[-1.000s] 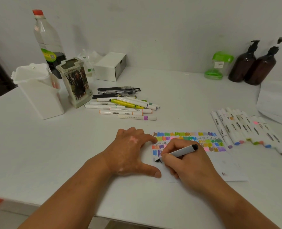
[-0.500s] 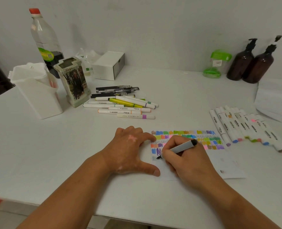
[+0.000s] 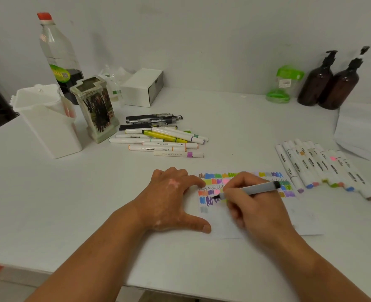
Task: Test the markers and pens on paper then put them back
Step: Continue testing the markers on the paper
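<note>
A white sheet of paper (image 3: 302,223) lies on the table, its upper part filled with rows of colour swatches. My right hand (image 3: 254,208) grips a grey pen (image 3: 254,189) with a black cap end, its tip touching the paper among the purple scribbles. My left hand (image 3: 171,201) lies flat, fingers spread, pressing on the paper's left edge. A heap of pens and markers (image 3: 162,137) lies behind my hands. To the right, a row of white markers (image 3: 323,166) is lined up.
A white plastic holder (image 3: 47,125) and a decorated pen cup (image 3: 95,107) stand at the left, a tall bottle (image 3: 58,53) behind them. A white box (image 3: 143,87), a green container (image 3: 284,83) and two brown pump bottles (image 3: 330,81) line the wall.
My right hand has moved the pen tip a little to the right along the scribble row. My left hand has stayed on the paper.
</note>
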Demonstrator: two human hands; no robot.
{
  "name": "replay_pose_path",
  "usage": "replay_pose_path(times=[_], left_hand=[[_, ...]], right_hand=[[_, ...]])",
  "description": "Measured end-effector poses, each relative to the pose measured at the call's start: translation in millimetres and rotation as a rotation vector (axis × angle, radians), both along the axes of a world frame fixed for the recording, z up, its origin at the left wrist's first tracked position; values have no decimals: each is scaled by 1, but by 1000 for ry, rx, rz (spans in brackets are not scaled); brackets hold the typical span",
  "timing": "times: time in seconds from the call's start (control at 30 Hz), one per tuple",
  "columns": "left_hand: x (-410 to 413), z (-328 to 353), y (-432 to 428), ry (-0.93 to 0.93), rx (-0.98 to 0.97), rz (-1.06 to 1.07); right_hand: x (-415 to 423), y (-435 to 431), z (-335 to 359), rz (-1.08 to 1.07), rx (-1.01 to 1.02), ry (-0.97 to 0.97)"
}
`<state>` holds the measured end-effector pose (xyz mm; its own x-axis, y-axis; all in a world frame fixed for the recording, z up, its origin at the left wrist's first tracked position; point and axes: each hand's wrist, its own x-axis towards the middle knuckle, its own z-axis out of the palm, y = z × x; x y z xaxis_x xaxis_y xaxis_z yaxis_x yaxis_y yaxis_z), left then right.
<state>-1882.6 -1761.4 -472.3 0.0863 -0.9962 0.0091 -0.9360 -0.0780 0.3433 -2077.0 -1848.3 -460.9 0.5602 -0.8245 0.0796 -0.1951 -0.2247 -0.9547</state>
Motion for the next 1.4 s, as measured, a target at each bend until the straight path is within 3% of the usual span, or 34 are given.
replay_pose_path(times=[0.1, 0.2, 0.27, 0.5, 0.7, 0.83, 1.4], left_hand=[[4, 0, 3, 297, -119, 56], [3, 4, 0, 745, -258, 135], [0, 5, -2, 943, -310, 150], [-4, 7, 1, 1021, -329, 73], [-5, 8, 1, 924, -317, 64], [-5, 7, 1, 972, -317, 34], [-7, 9, 2, 1074, -294, -46]], right_hand=[[-5, -7, 5, -120, 193, -243], [-4, -11, 4, -154, 248, -280], [-3, -11, 4, -137, 256, -289], [-8, -13, 5, -14, 191, -353], [-11, -12, 5, 53, 240, -486], [-10, -12, 6, 78, 220, -501], [-7, -7, 6, 139, 41, -315]])
